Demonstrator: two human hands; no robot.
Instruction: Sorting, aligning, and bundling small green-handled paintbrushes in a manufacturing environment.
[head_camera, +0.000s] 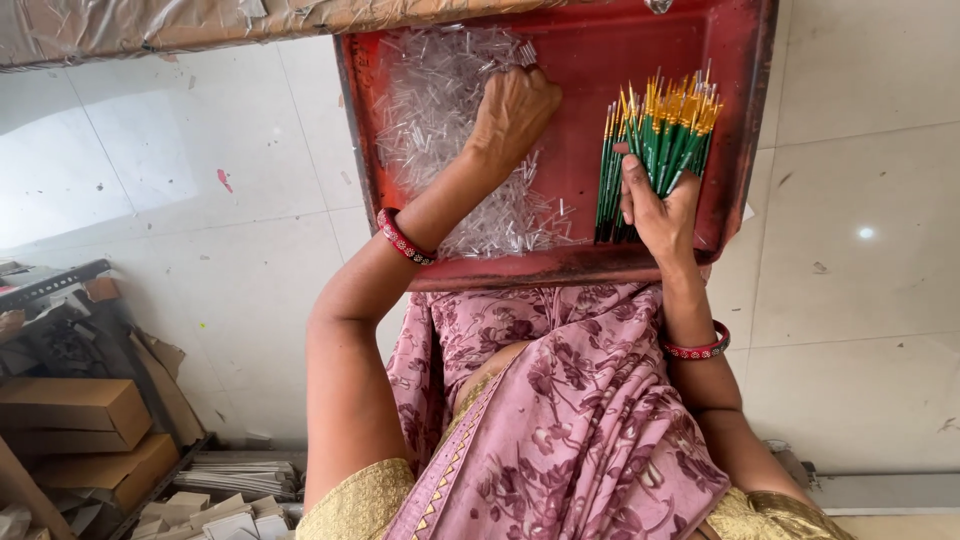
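Brushes (655, 150), thin with green handles, lie bunched at the right side of the red tray (590, 265); my right hand (655, 205) is closed on them. They seem light and slippery, best gripped mid-handle. My left hand (512, 115) is curled into the clear plastic caps (430, 110), tiny and loose.

You are working in bright, even daylight that looks to fall from the upper left, where the pale floor tiles (150, 150) wash out to near white. 1 small round glare spot (866, 233) sits on the tiles at the right. The heap of clear plastic tubes (440, 110) glints. Shadows are soft and short; the lower left corner by the cardboard boxes (75, 420) is dimmer. Focus is sharp throughout, with slight wide-angle bending at the edges.
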